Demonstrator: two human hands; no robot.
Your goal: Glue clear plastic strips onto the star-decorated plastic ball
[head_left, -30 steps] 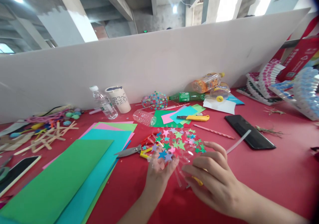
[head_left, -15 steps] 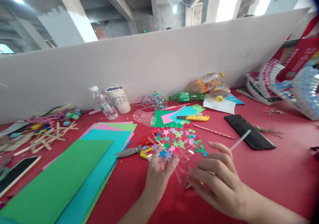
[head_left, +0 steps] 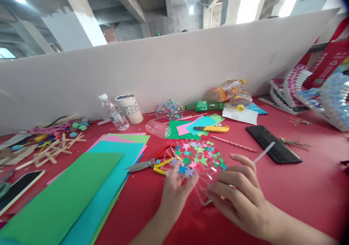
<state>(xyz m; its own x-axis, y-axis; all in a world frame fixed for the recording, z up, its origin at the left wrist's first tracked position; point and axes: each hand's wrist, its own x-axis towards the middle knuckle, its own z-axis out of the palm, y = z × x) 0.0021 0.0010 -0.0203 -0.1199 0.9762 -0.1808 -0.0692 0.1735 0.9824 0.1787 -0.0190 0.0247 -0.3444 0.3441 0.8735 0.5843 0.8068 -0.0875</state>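
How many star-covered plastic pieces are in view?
2: the near piece is at the left hand; the far piece lies at the back, just left of the green bottle. Any behind other things would be hidden.

Around one star-covered plastic piece (head_left: pixel 198 161) were one white-capped bottle (head_left: pixel 113 112), one cup (head_left: pixel 131 108) and one bottle piece (head_left: pixel 157 129) at 10 o'clock; one pair of red-and-yellow-handled scissors (head_left: pixel 144 164) at 9; one green bottle (head_left: pixel 203 106) at 12; two yellow-capped bottles (head_left: pixel 227 91) and one yellow cutter (head_left: pixel 216 129) at 1; one striped stick (head_left: pixel 233 143) at 2; one black phone (head_left: pixel 269 141) at 3.
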